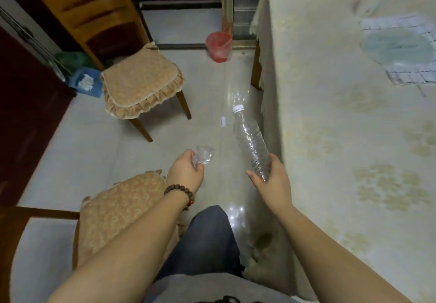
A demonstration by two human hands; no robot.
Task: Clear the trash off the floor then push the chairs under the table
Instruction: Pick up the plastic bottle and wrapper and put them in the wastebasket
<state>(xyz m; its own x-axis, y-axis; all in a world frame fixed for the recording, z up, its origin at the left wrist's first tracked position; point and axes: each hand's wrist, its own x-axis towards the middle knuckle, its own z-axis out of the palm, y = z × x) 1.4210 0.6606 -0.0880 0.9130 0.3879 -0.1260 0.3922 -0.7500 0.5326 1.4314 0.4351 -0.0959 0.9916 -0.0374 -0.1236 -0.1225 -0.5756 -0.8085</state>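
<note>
My right hand [273, 180] grips the base of a clear plastic bottle [250, 140] with a white cap, held above the floor beside the table. My left hand [186, 173], with a bead bracelet on its wrist, is closed on a crumpled clear plastic wrapper [203, 154]. A small white scrap [223, 121] lies on the pale tiled floor ahead. One wooden chair with a frilled tan cushion [139, 85] stands pulled out at the left, away from the table. A second cushioned chair [113, 210] is close at my lower left. The table [330, 125] with a cream cloth fills the right.
A red bin [219, 46] stands on the floor at the far end, near the table's leg and a metal door frame. A blue box with white stuff [85, 84] sits behind the far chair. Dark wooden furniture lines the left. A clear lid on checked paper [398, 48] lies on the table.
</note>
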